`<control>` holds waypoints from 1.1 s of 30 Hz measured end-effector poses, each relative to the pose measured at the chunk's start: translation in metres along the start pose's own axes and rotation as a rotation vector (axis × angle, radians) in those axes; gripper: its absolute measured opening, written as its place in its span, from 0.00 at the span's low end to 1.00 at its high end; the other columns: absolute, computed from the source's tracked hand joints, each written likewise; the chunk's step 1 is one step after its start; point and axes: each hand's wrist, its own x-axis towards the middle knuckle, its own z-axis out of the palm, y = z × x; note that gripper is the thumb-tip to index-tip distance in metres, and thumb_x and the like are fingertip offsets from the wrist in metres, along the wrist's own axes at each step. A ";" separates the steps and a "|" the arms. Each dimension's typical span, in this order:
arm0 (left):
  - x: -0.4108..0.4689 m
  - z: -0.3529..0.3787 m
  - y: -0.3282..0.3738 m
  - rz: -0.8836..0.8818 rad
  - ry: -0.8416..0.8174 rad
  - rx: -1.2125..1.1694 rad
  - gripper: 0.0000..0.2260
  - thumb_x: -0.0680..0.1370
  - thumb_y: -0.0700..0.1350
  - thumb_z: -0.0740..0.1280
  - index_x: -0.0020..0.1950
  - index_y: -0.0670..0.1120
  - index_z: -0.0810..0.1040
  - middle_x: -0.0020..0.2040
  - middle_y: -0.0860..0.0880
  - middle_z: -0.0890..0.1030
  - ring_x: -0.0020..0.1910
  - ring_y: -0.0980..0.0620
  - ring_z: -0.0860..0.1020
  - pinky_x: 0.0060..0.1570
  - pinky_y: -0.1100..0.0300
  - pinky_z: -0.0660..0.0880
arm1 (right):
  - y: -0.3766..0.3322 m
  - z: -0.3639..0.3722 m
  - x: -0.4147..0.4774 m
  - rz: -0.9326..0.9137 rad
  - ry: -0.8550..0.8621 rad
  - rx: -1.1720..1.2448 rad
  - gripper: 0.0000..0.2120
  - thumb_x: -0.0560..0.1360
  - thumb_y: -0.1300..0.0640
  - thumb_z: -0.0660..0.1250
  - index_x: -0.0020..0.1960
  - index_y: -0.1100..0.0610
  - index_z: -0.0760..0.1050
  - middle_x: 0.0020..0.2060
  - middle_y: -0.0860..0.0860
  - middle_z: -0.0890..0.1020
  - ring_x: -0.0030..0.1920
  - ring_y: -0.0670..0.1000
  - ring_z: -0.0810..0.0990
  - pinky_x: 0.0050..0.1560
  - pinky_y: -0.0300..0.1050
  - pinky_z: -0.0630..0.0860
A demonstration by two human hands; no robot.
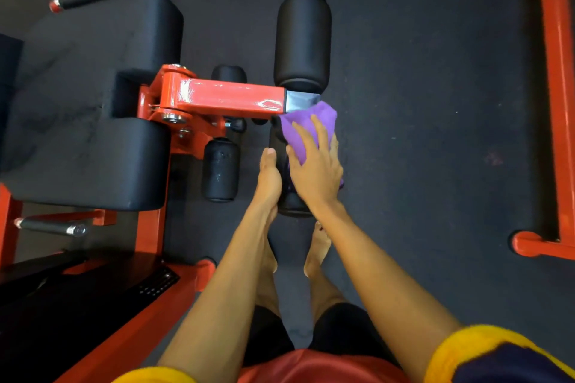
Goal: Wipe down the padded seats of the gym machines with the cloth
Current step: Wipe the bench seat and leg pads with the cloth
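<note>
One purple cloth (306, 121): soft, light, limp. It lies under the spread, flat fingers (303, 137) of the right hand (315, 171), pressed onto a roller pad (292, 205). Probably best driven by a flat palm. Left hand (269, 177), fingers straight, steadies the pad alongside.

Gym cleaning, seen from above: 2 bare arms reach forward and down, the left forearm (224, 283) and right forearm (379, 270) converging until the wrists sit close together. The right hand (315, 165) lies palm-down, fingers straight and spread, pressing on a purple cloth (306, 124) — thumb splayed toward the left. The left hand (269, 177) stands edge-on just beside it — thumb side up, fingers extended forward.
</note>
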 end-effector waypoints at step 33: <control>0.019 0.002 0.019 -0.023 0.057 0.157 0.39 0.76 0.74 0.48 0.65 0.46 0.80 0.54 0.46 0.85 0.54 0.47 0.83 0.61 0.48 0.78 | 0.025 0.032 -0.069 0.535 0.288 0.544 0.27 0.81 0.43 0.64 0.77 0.51 0.68 0.77 0.47 0.68 0.73 0.52 0.71 0.68 0.58 0.73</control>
